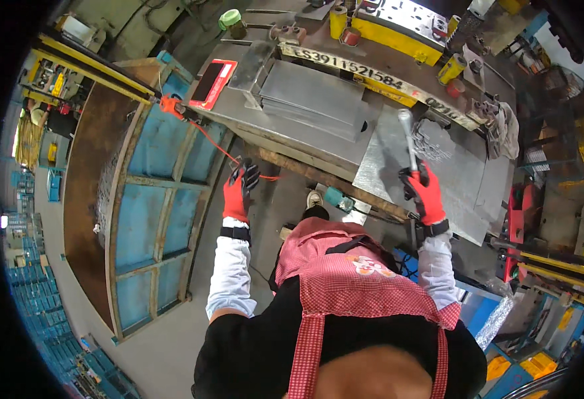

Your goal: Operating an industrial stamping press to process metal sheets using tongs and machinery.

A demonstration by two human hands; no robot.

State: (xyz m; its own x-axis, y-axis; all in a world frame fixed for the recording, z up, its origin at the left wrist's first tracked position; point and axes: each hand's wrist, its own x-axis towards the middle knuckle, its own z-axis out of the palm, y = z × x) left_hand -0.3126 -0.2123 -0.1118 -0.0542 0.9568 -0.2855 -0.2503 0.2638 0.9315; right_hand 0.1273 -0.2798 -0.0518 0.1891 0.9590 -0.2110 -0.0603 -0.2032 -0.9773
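Note:
My right hand [423, 191], in a red glove with dark fingers, is wrapped round the lower end of a grey rod-shaped tool [408, 136]. The tool points away from me above a flat metal sheet [386, 149]; its exact kind is unclear. Beside its far end lies a heap of small grey metal pieces [433, 141]. My left hand [239, 187], gloved alike, is off the bench's left front edge with its fingers loosely apart. An orange cord [215, 144] runs past its fingertips; I see no grip on it.
Stacked metal sheets [312, 93] lie on the bench, left of a red-edged dark panel's far side. That panel [213, 84] sits at the bench's left corner. A large blue-framed bin [139, 226] stands at left. Yellow die blocks [398, 40] are at the back.

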